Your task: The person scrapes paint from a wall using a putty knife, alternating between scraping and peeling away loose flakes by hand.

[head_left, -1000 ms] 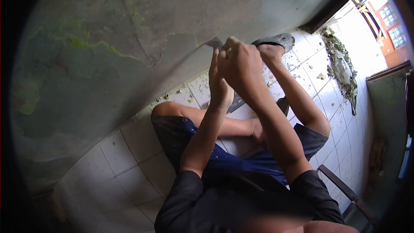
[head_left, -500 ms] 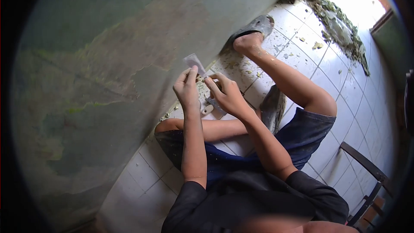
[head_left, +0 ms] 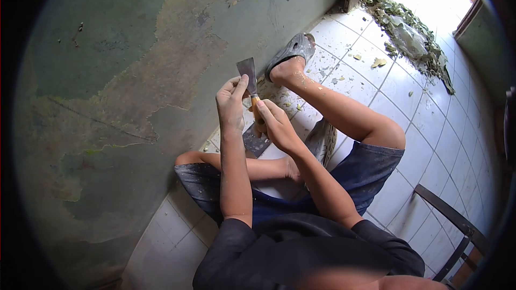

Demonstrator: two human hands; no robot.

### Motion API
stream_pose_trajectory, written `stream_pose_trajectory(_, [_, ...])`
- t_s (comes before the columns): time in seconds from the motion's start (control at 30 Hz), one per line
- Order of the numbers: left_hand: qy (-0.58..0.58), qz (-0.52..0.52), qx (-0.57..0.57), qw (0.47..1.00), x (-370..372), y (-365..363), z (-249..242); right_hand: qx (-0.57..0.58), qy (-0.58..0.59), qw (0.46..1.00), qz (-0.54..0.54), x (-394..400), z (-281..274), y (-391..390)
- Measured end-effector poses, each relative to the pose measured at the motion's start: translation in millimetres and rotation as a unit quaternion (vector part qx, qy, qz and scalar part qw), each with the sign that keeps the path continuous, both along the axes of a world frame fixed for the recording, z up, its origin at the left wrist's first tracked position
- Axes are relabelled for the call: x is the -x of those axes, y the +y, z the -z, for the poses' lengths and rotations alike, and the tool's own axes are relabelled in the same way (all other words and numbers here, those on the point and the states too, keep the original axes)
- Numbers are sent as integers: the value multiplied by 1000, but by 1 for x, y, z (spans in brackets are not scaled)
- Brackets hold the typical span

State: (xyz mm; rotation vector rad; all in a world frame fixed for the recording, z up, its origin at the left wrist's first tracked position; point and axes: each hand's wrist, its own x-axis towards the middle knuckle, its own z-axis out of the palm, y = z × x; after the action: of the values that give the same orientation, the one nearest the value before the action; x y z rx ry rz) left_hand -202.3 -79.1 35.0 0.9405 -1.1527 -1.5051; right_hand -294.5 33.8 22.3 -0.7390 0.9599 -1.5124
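Note:
A putty knife (head_left: 248, 75) with a flat metal blade and a wooden handle is held up in front of the wall. My left hand (head_left: 232, 102) pinches the blade, thumb on its face. Wrapped round the wooden handle, my right hand (head_left: 273, 123) is closed just below and to the right. Beneath the hands, a dark flat piece (head_left: 255, 142) lies on the tiles near my bent leg.
A green wall (head_left: 123, 91) with bare, peeled patches stands at the left. Paint flakes (head_left: 378, 63) are scattered over the white tiles. Debris with a plastic bag (head_left: 409, 38) lies near the doorway. A dark chair (head_left: 451, 209) stands at lower right.
The putty knife is now more upright, with its wooden handle in plain sight. My right hand has moved slightly down and left, and the whole view has shifted a little.

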Motion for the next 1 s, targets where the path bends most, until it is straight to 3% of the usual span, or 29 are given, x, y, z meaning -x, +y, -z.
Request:
stream_pose_trajectory(0.23, [118,31,-80,989,-58,-2,33,-43,126,991,9,-45,5,-8])
stream_pose_trajectory(0.3, [102,22,-89,991,-76,-3,46,-78,200,977,1,-58,1,-13])
stream_pose_trajectory(0.37, [81,70,-101,989,-96,-8,59,-102,349,932,-3,-65,-12,-15])
stream_pose_trajectory(0.43, [60,111,-101,987,-109,-3,47,-86,513,853,27,-75,-25,-18])
stream_pose_trajectory(0.5, [37,157,-91,983,-116,0,39,-130,592,795,16,-87,-43,-19])
stream_pose_trajectory(0.53, [36,186,-90,978,-119,1,40,-133,594,793,24,-92,-52,-18])
stream_pose_trajectory(0.6, [43,230,-92,968,-122,4,46,-170,673,720,-4,-99,-64,-15])
stream_pose_trajectory(0.73, [23,245,-101,964,-129,11,57,-180,691,700,4,-107,-58,-13])
stream_pose_trajectory(0.83, [80,226,-96,966,-133,14,60,-201,698,687,-9,-116,-57,-15])
stream_pose_trajectory(0.93, [76,252,-76,962,-137,8,61,-190,719,663,-82,-115,-57,-19])
stream_pose_trajectory(1.0, [23,244,-45,969,-137,5,51,-183,721,665,-68,-113,-55,-22])
